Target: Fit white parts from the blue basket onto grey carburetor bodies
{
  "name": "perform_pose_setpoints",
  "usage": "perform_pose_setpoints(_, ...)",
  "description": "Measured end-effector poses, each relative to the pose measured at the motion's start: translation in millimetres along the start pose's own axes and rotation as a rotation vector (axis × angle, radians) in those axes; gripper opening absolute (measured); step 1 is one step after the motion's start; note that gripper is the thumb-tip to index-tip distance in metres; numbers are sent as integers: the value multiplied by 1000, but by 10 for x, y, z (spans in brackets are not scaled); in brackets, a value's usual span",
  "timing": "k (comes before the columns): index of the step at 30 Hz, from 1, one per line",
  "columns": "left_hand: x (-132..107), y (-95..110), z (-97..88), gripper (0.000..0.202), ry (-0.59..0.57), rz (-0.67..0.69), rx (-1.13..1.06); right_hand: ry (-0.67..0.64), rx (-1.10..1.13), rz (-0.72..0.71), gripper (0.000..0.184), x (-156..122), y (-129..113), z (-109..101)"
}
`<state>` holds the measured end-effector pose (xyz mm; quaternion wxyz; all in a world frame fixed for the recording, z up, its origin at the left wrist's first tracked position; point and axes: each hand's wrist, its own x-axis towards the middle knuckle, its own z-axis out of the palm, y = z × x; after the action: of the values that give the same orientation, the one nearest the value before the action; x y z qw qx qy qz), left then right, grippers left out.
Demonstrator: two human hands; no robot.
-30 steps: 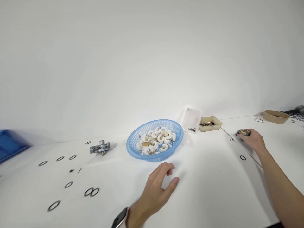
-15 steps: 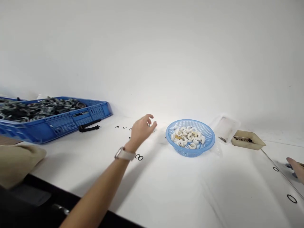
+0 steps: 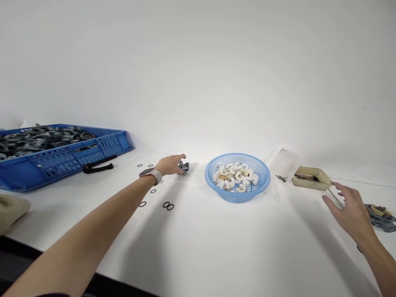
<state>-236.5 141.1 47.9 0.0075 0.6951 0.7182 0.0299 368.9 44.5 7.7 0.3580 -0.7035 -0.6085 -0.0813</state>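
The left hand (image 3: pixel 171 163) reaches far out over the table (image 3: pixel 216 239), its fingers curled onto a small grey metal part (image 3: pixel 184 166) that rests on the table; how firmly they grip it cannot be told. A pale watch (image 3: pixel 152 175) sits on that wrist. Around the wrist lie black O-rings: two (image 3: pixel 145 166) beyond the arm, one (image 3: pixel 153 191) just below the watch, one (image 3: pixel 142 204) nearer, and a touching pair (image 3: pixel 168 205).

The right hand (image 3: pixel 351 212) hovers open above the table, fingers spread, holding nothing. Just to its right lies a second grey part (image 3: pixel 382 216) with a tan ring on top, not touched.

Between the hands stands one round blue basket (image 3: pixel 237 196) with white and tan curved pieces heaped inside, too many to count. Beyond it to the right are a clear tray (image 3: pixel 286 159) and a beige tray (image 3: pixel 309 183), each with small dark hardware.

Far left, one blue crate (image 3: pixel 62 159) is piled with grey metal parts; a black handle (image 3: pixel 99 166) lies in front of it.
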Motion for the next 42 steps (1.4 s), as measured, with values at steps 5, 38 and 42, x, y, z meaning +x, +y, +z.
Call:
perform_pose_setpoints(5,-107,26,-315,58,-187,5,-119,-101,-2,-195,48,-96,-221,55)
perform_pose_setpoints(38,-1419,2500,424,41,-419,638,-1093,-686,449,-520,39,-846,-1226,142)
perform_pose_setpoints(42,-1451,2446,520,41,-358,641,-1101,-813,403,-492,45,-808,-1226,74)
